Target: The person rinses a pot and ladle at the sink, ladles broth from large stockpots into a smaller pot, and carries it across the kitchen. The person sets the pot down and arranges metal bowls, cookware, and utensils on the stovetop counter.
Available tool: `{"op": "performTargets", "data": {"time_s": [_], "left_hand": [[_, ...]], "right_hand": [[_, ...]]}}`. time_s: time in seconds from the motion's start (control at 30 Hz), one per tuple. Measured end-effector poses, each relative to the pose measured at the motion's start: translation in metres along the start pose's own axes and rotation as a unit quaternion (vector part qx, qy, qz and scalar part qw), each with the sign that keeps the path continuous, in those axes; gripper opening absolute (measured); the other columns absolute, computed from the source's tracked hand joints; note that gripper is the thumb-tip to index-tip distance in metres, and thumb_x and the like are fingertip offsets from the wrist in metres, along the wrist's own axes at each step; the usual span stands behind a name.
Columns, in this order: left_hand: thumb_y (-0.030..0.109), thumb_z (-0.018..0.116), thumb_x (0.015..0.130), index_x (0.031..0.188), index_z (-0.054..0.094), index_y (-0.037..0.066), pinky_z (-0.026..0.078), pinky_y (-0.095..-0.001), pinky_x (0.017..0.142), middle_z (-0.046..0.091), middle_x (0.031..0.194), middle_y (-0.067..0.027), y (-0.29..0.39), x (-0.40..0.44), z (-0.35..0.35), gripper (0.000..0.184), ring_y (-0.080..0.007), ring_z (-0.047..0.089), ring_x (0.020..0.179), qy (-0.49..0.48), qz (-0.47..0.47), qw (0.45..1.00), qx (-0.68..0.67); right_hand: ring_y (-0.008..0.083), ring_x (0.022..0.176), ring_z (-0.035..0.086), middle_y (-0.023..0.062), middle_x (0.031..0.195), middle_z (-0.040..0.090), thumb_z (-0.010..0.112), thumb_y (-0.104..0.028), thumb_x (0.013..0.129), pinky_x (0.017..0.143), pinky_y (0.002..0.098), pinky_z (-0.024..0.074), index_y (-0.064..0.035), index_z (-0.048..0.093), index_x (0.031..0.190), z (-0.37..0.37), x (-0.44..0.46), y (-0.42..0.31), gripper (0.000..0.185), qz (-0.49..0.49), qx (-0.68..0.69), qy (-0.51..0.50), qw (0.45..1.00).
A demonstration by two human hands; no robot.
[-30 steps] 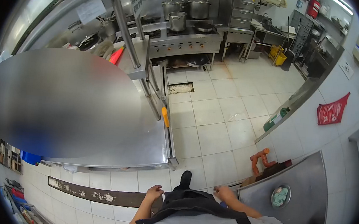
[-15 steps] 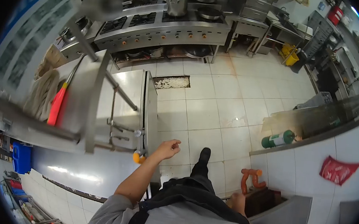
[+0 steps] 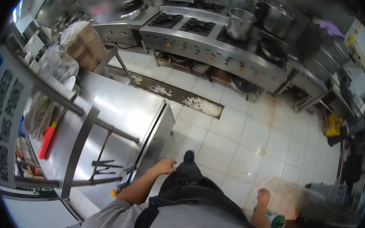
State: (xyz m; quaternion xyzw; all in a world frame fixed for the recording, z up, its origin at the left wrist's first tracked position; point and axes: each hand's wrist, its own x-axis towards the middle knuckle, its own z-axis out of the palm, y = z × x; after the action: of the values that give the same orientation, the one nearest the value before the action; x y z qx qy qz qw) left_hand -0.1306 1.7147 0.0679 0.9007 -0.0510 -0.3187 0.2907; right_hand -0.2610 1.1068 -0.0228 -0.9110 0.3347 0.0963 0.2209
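Two hands: the left hand [image 3: 165,167] is hanging loosely curled, with nothing showing in it; the right hand [image 3: 263,195] is making a loose fist, and I cannot tell whether anything is inside.
Green canister [image 3: 276,220]: it is lying beside the right forearm; whether they are touching is hard to tell.
Steel desk [image 3: 123,105]: it is standing near the left arm, its corner pointing toward the stove [image 3: 213,52].
Canister risk: a swinging right forearm could be knocking it and setting it rolling.
Desk risk: a leftward drift could be catching the elbow on the edge or the hanging utensils [image 3: 105,166].
Floor risk: glints are showing on the tiled floor [image 3: 227,143]; if they are water, a shoe [image 3: 189,156] could be slipping.
Open room: tiles are stretching ahead between desk and stove, a dark floor strip [image 3: 202,106] crossing them.
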Motion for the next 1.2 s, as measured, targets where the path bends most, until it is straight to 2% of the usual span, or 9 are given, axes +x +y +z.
{"op": "performTargets", "data": {"time_s": [0.1,0.33,0.43,0.53,0.63,0.77,1.0,1.13,1.2], "left_hand": [[0.027,0.067,0.075,0.116,0.063,0.007,0.050,-0.0412,0.088,0.069,0.098,-0.0150,0.006,0.056,-0.028,0.045,-0.0327,0.065,0.096,0.032,-0.026,0.999,-0.032],[0.034,0.067,0.078,0.118,0.062,0.009,0.050,-0.0395,0.089,0.069,0.101,-0.0135,0.033,0.238,-0.146,0.047,-0.0318,0.064,0.099,0.025,-0.037,0.997,-0.057],[0.033,0.067,0.079,0.118,0.061,0.008,0.051,-0.0404,0.084,0.069,0.096,-0.0131,0.060,0.320,-0.224,0.047,-0.0317,0.066,0.090,0.084,0.004,0.995,-0.050],[0.028,0.068,0.078,0.116,0.062,0.005,0.052,-0.0393,0.081,0.069,0.095,-0.0157,0.116,0.389,-0.319,0.045,-0.0319,0.066,0.088,0.133,0.044,0.989,-0.043],[0.022,0.068,0.081,0.115,0.063,0.003,0.052,-0.0335,0.079,0.069,0.091,-0.0136,0.172,0.453,-0.388,0.040,-0.0237,0.067,0.083,0.165,0.112,0.969,-0.144],[0.025,0.064,0.089,0.118,0.062,0.002,0.051,-0.0300,0.076,0.069,0.094,-0.0091,0.234,0.550,-0.454,0.037,-0.0170,0.063,0.081,0.173,0.111,0.947,-0.248],[0.038,0.058,0.092,0.120,0.060,0.000,0.050,-0.0281,0.073,0.068,0.101,-0.0119,0.336,0.733,-0.566,0.047,-0.0157,0.063,0.092,0.198,0.045,0.900,-0.387],[0.061,0.049,0.085,0.126,0.054,-0.006,0.041,-0.0406,0.101,0.058,0.122,-0.0269,0.371,0.849,-0.602,0.079,-0.0368,0.052,0.121,0.244,-0.013,0.936,-0.252],[0.055,0.057,0.083,0.124,0.053,-0.004,0.047,-0.0400,0.094,0.062,0.118,-0.0242,0.397,0.865,-0.615,0.072,-0.0370,0.059,0.111,0.229,-0.053,0.935,-0.266]], "right_hand": [[0.0206,0.049,0.064,0.0135,0.068,0.067,0.063,-0.014,0.079,0.046,0.0325,0.0510,0.0012,0.069,0.085,-0.026,0.105,-0.098,0.018,-0.078,0.043,0.048,0.995],[0.0197,0.054,0.066,0.0149,0.072,0.069,0.066,-0.014,0.079,0.051,0.0315,0.0528,0.0019,0.070,0.092,-0.024,0.217,-0.302,0.021,-0.107,0.164,-0.049,0.979],[0.0228,0.056,0.068,0.0154,0.072,0.069,0.065,-0.019,0.078,0.059,0.0328,0.0556,-0.0004,0.071,0.092,-0.026,0.252,-0.356,0.024,-0.216,0.031,-0.017,0.976],[0.0331,0.084,0.068,0.0169,0.087,0.070,0.065,-0.022,0.076,0.080,0.0404,0.0538,-0.0062,0.072,0.097,-0.023,0.304,-0.376,0.027,-0.102,0.025,-0.098,0.990],[0.0333,0.085,0.067,0.0171,0.086,0.070,0.065,-0.022,0.075,0.081,0.0407,0.0537,-0.0064,0.072,0.095,-0.027,0.363,-0.393,0.027,-0.071,-0.032,-0.134,0.988],[0.0177,0.060,0.069,0.0116,0.069,0.069,0.065,-0.021,0.081,0.053,0.0318,0.0542,-0.0021,0.071,0.090,-0.031,0.482,-0.454,0.021,-0.075,0.114,-0.111,0.984],[0.0119,0.055,0.059,0.0067,0.067,0.065,0.060,-0.029,0.090,0.053,0.0269,0.0477,-0.0009,0.069,0.094,-0.117,0.719,-0.736,0.029,-0.306,0.231,0.061,0.921],[0.0133,0.058,0.060,0.0069,0.075,0.064,0.055,-0.044,0.093,0.048,0.0251,0.0458,-0.0010,0.065,0.088,-0.164,0.837,-0.873,0.045,-0.188,0.456,-0.011,0.870],[0.0128,0.058,0.057,0.0068,0.069,0.062,0.054,-0.050,0.092,0.051,0.0263,0.0454,0.0001,0.067,0.086,-0.183,0.880,-0.916,0.053,-0.207,0.325,-0.021,0.923]]}}
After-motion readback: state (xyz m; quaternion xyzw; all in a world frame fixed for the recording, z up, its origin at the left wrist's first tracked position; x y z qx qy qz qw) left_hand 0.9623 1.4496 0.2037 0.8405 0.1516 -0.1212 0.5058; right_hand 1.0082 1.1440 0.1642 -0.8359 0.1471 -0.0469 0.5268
